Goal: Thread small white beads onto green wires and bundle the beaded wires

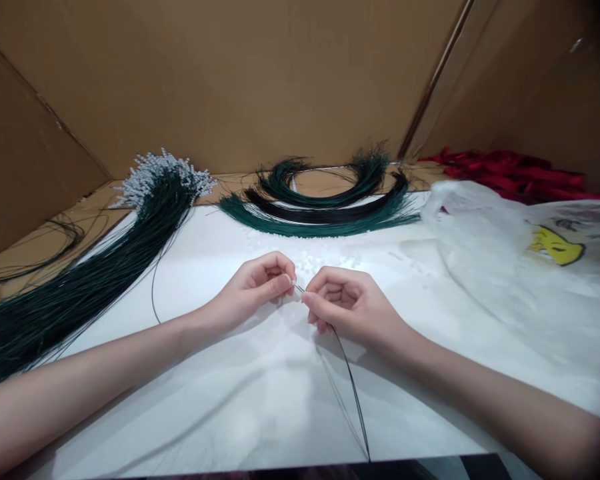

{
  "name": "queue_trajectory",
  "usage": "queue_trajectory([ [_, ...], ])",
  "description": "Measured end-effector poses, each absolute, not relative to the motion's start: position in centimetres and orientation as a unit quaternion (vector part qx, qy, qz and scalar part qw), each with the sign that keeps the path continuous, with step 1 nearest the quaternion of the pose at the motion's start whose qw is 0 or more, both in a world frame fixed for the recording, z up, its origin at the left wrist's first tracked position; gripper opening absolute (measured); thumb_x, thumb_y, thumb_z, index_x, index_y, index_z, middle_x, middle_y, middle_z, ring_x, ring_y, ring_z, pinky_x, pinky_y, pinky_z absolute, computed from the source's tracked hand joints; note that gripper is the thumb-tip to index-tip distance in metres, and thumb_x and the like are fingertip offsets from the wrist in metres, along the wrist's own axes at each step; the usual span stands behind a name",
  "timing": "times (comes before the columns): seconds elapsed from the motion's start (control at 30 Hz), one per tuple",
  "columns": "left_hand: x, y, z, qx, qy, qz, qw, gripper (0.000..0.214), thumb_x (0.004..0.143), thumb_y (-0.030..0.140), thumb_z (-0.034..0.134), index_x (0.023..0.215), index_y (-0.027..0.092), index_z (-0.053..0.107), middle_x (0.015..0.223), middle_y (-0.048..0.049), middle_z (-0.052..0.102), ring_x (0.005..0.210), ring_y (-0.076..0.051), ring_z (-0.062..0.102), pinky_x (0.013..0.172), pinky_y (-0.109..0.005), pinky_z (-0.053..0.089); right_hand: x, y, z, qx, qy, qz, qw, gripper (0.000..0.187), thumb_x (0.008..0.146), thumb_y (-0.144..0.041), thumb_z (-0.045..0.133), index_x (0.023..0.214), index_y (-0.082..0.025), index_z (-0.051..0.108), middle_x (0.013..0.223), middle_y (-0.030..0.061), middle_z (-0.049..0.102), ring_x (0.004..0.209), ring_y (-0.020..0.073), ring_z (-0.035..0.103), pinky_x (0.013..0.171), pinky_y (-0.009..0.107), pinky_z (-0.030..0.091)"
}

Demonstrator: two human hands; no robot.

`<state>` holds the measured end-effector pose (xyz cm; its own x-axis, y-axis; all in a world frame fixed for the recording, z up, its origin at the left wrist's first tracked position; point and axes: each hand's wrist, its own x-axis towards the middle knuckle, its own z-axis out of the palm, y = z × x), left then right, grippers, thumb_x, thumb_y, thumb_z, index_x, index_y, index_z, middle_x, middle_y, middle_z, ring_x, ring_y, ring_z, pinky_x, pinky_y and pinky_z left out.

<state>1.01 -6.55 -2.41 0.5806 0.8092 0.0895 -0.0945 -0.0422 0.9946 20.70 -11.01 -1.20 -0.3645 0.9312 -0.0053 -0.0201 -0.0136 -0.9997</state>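
Thumb and forefinger of my right hand (347, 300) pinch dark thin wires (353, 380), which hang in a curve down to the near edge of the white board (220, 407). Just to the left, my left hand (265, 283) is closed in a pinch at the upper ends of these wires. A tiny white bead (294, 283) appears to sit between its fingertips, partly hidden. The two hands are close together, with a short length of wire showing between them. Small white beads (325, 257) lie scattered on the board just beyond my hands.
At left lies a thick bundle of dark green wires (95, 287) with white beaded tips (163, 177). Curved green and black wire bundles (325, 230) rest at the back. A clear plastic bag (510, 267) and red ribbon-like material (520, 175) are at right. Cardboard walls (240, 80) surround the board.
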Motion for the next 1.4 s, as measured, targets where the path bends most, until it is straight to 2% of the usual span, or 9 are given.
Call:
queue_trajectory([
  [1.4, 0.79, -6.61, -2.36, 0.645, 0.280, 0.346, 0.621, 0.022, 0.091, 0.037, 0.065, 0.089, 0.016, 0.059, 0.080, 0.0000, 0.055, 0.068, -0.009, 0.051, 0.064, -0.022, 0.040, 20.69, -10.98, -1.10, -0.419, -0.597, 0.566, 0.383, 0.012, 0.083, -0.021, 0.066, 0.074, -0.017, 0.060, 0.060, -0.0027, 0.063, 0.049, 0.0075, 0.058, 0.050, 0.019, 0.047],
])
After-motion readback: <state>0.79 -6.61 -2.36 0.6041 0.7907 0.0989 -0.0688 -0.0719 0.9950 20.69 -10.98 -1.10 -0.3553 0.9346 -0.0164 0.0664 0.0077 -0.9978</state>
